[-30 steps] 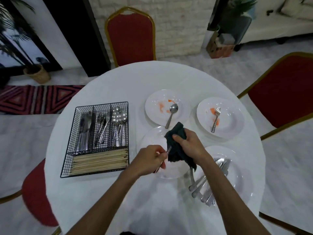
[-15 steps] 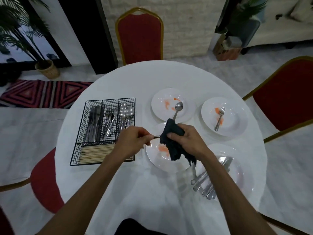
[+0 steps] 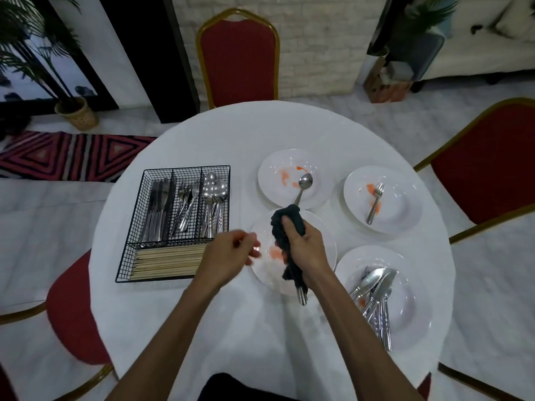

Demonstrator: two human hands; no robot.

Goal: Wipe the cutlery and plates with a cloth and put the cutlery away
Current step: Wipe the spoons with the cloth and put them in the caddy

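Observation:
My right hand (image 3: 307, 250) grips a dark cloth (image 3: 286, 224) wrapped round a piece of cutlery, whose handle (image 3: 302, 296) sticks out below my fist. It is over a white plate (image 3: 266, 273) with an orange smear. My left hand (image 3: 225, 256) is blurred, just left of that plate, fingers loosely curled with nothing in them. A spoon (image 3: 305, 180) lies on a smeared plate (image 3: 275, 195) farther back, and a fork (image 3: 375, 204) on another plate (image 3: 402, 215). Several pieces of cutlery (image 3: 373, 287) are piled on the near right plate (image 3: 414, 311).
A black wire caddy (image 3: 173, 170) on the left of the round white table (image 3: 289, 128) holds knives, forks, spoons (image 3: 214, 198) and chopsticks (image 3: 168, 261). Red chairs stand at the back (image 3: 240, 59), right (image 3: 486, 169) and left (image 3: 75, 314).
My left hand has let go of the cutlery handle and drawn back to the left. The piece has turned in the cloth, so its handle now points toward me.

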